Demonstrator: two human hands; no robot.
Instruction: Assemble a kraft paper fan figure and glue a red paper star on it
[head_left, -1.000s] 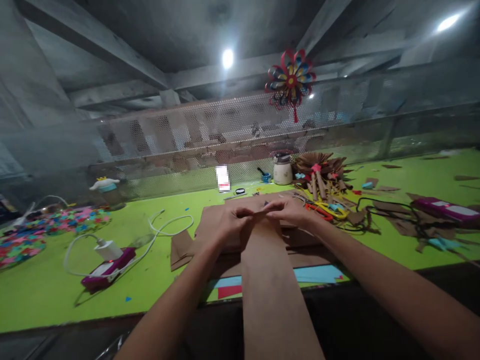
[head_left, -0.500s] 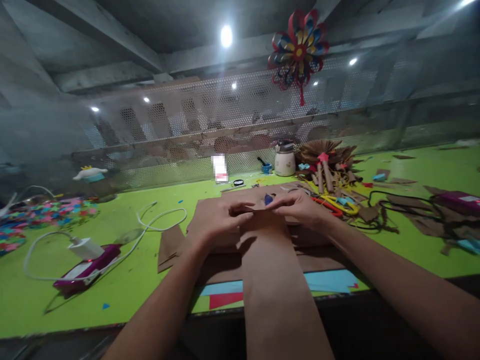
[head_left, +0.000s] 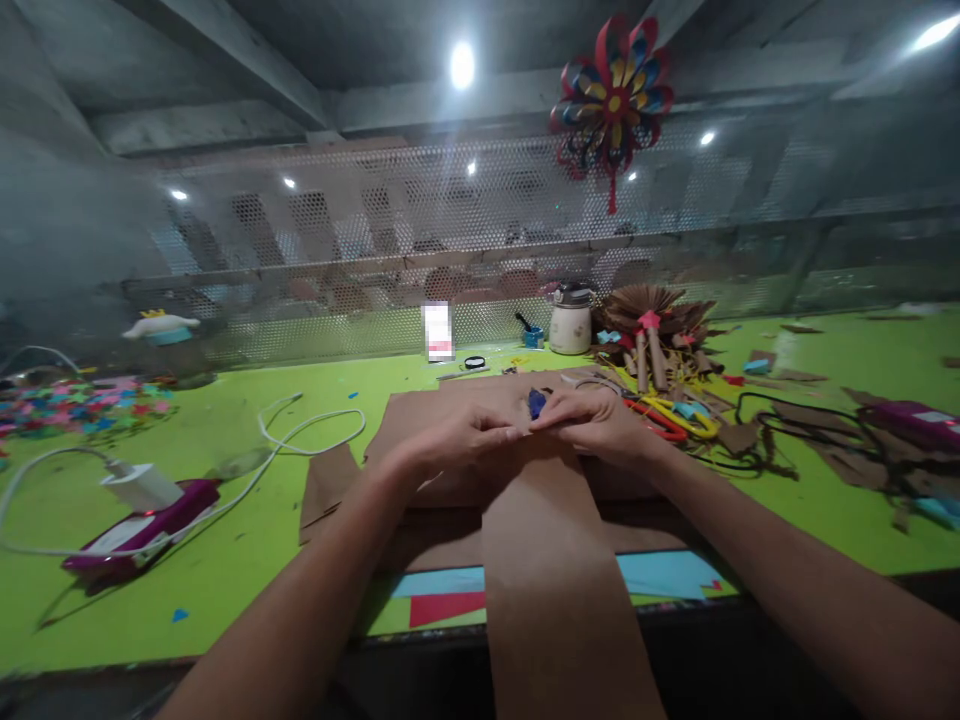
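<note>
A long strip of brown paper [head_left: 559, 560] runs from my fingers down past the table's front edge. At its far end my left hand [head_left: 465, 440] pinches the left side of the edge. My right hand [head_left: 596, 425] pinches the same edge on the right, its fingertips close to those of the left. Just beyond the right fingertips shows a small dark blue object [head_left: 537, 404], too small to name. More brown paper sheets [head_left: 420, 405] lie flat under and behind my hands. Light blue paper [head_left: 664, 573] and red paper [head_left: 446, 608] stick out at the front.
Scissors with yellow and red handles [head_left: 690, 420] lie right of my hands, before pleated brown paper pieces [head_left: 645, 310]. A white flask [head_left: 571, 325] stands behind. At left are a purple power strip [head_left: 142, 530], a white cable [head_left: 330, 412] and colourful paper scraps [head_left: 97, 405].
Both hands have closed in along the strip's far edge, the left fingers pressing down onto it where they were more spread. The view has shifted slightly to the right.
</note>
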